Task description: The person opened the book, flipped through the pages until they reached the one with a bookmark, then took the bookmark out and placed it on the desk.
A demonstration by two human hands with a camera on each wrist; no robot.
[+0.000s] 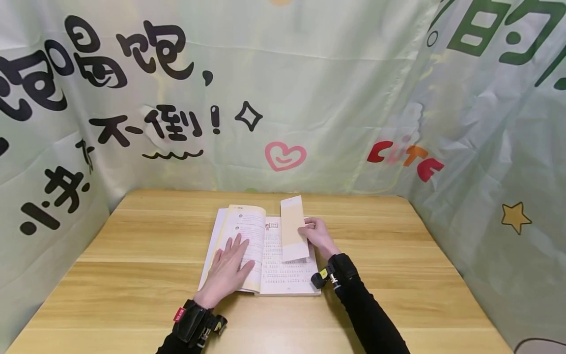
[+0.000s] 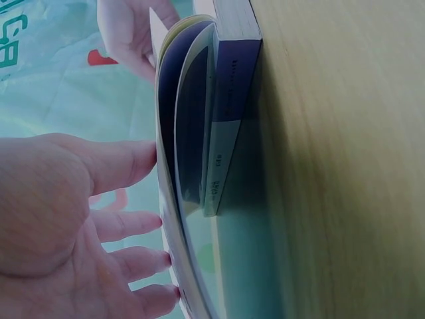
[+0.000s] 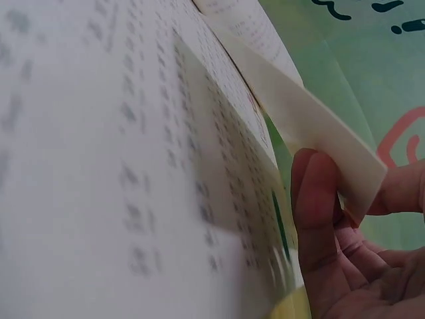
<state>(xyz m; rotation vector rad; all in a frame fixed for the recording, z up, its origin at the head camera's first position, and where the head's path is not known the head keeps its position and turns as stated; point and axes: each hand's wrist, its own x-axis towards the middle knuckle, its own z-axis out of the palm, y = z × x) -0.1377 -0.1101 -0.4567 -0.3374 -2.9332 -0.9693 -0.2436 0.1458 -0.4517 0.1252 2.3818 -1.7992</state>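
Observation:
An open book lies on the table, its left page (image 1: 251, 221) curving up and its right page (image 1: 283, 282) flat and printed with rows of text. My left hand (image 1: 227, 273) rests on the left page with fingers spread; in the left wrist view its fingertips touch the raised pages (image 2: 166, 199). Between thumb and fingers my right hand (image 1: 319, 235) pinches the right edge of a long cream paper card (image 1: 293, 228) with white ends, above the right page. In the right wrist view the card (image 3: 319, 126) tilts away from the page, and its shadow falls on the print.
The wooden table (image 1: 146, 246) reaches out on both sides of the book. A printed fabric sheet (image 1: 336, 98) hangs behind and beside it. Small cameras on straps sit on both wrists, over black sleeves (image 1: 367, 309).

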